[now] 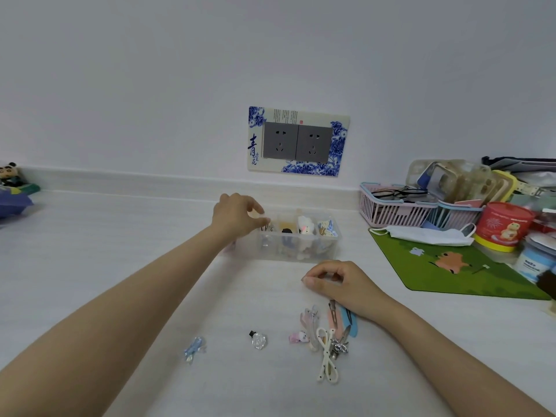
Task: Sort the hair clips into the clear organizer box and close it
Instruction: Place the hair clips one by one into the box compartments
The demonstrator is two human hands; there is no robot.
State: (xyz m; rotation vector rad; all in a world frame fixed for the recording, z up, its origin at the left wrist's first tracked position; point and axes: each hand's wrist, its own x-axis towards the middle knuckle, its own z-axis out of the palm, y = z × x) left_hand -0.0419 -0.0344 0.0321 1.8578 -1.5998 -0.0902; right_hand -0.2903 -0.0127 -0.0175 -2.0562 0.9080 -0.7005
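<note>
Head view only. White table (120, 266), far edge closed off by a low ledge under the wall; double socket plate (298, 141) on the wall above. Wide bare surface left and near-left of the arms; also bare between the two hands. Right side crowded: green mat (451, 272) with a face mask (427, 234) across its far corner, pink basket (394, 209) holding glasses behind it, red tub (504, 225) and other clutter to the far right edge. Panda toy (10, 174) at far left.

Clear organizer box (288, 242) at centre, just short of the ledge, lid off or not visible. Divided in compartments: dark clip in a middle one, white plush clip (305, 225) right of it, blue-white piece (328, 228) in the rightmost. Leftmost compartment hidden by the hand.

Left hand (237, 215) over the box's left end, fingertips (264, 219) drawn together at the rim, pinching something small; cannot tell what.

Right hand (337, 281) resting on the table just near of the box, fingers curled, thumb against forefinger; held item, if any, not discernible.

Unsorted clips near: blue bow clip (194, 349) left, clear rose clip (258, 340) centre, small pink clip (298, 337), then a pile (328, 335) beside the right wrist, with a white dotted loop (326, 362) nearest.
</note>
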